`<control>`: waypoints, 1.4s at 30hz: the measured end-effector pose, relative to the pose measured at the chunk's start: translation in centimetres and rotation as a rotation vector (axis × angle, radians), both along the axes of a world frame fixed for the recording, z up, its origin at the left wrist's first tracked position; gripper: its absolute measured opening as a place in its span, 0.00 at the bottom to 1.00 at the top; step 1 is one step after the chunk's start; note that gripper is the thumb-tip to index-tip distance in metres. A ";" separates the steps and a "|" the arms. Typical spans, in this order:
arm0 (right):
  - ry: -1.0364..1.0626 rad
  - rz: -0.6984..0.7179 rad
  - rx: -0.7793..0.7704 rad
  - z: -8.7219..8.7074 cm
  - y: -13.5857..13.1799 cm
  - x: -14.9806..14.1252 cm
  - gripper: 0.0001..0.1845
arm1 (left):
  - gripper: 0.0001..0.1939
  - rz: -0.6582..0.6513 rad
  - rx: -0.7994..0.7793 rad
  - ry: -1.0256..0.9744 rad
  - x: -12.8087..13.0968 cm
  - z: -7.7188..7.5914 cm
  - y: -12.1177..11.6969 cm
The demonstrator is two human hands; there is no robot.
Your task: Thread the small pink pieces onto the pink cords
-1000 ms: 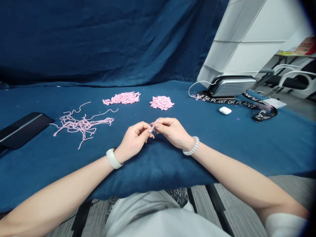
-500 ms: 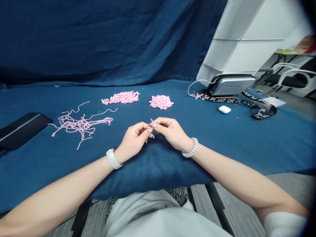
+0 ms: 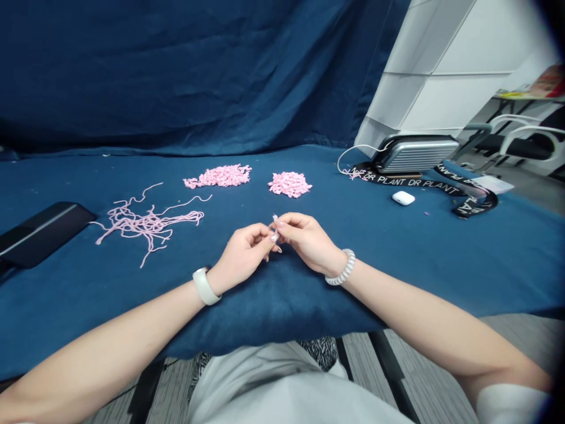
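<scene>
So, at 12 o'clock, left hand (image 3: 241,254) and right hand (image 3: 311,242) meet, each thumb and finger pinched shut on a pink bit of yarn (image 3: 275,218), mostly hidden, likely held by the tips because it's so small. Loose strands (image 3: 141,222) sprawl at 11, handy for the left; beyond, left pile (image 3: 223,175) at 11:30 and right pile (image 3: 290,184) at 12 sit apart, presumably to avoid mixing. Silver case (image 3: 417,156) stands at 1, out of elbow range.
</scene>
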State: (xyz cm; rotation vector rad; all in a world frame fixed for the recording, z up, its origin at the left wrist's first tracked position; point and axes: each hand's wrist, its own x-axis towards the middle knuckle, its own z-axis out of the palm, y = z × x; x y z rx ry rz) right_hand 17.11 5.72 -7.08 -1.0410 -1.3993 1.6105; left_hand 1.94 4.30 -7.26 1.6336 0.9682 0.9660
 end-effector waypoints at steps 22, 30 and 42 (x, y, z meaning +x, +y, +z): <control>0.083 -0.115 -0.202 0.8 -0.5 -0.2 0.28 | 0.14 -0.036 -0.153 0.034 -0.1 0.5 -0.1; 0.123 -0.005 -0.264 0.6 -0.3 0.1 0.24 | 0.16 0.015 -0.204 0.009 -0.1 -0.2 0.4; 0.111 0.134 -0.198 1.4 0.2 1.3 0.27 | 0.16 0.150 -0.107 -0.002 0.2 -0.9 0.3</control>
